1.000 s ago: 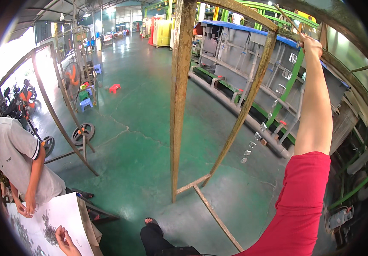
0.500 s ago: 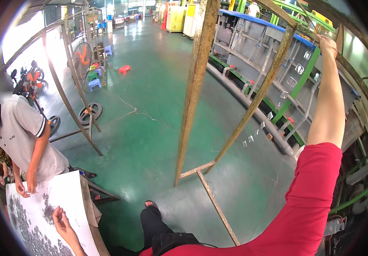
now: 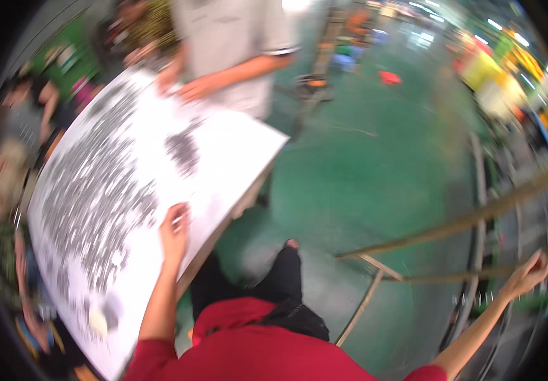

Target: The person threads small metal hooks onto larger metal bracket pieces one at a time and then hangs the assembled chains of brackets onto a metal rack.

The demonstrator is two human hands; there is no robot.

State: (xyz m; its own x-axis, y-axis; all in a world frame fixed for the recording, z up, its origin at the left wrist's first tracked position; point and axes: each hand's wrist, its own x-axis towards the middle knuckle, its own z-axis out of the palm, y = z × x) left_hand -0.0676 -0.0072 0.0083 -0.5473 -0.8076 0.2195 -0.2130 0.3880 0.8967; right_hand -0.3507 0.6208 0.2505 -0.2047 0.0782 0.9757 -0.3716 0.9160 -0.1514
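Observation:
The view is blurred by motion. My left hand [image 3: 173,227] rests on a white table [image 3: 236,149] covered with several small dark pieces [image 3: 89,197]; its fingers curl over the pieces, and the blur hides any grip. My right hand [image 3: 531,273] reaches far out to the right with fingers apart, next to the rusty bars of a metal frame [image 3: 452,225]; it holds nothing that I can see. My red sleeves and dark trouser legs fill the lower middle.
A person in a grey shirt [image 3: 236,38] stands at the table's far side with a hand [image 3: 197,87] on it. More people sit along the table's left edge [image 3: 7,184]. Green floor [image 3: 363,159] lies between table and frame; coloured stools and machines stand far off.
My view has swung left and down onto the table. My right arm has dropped from the raised frame bar to a low reach at the right. My left hand stays on the table.

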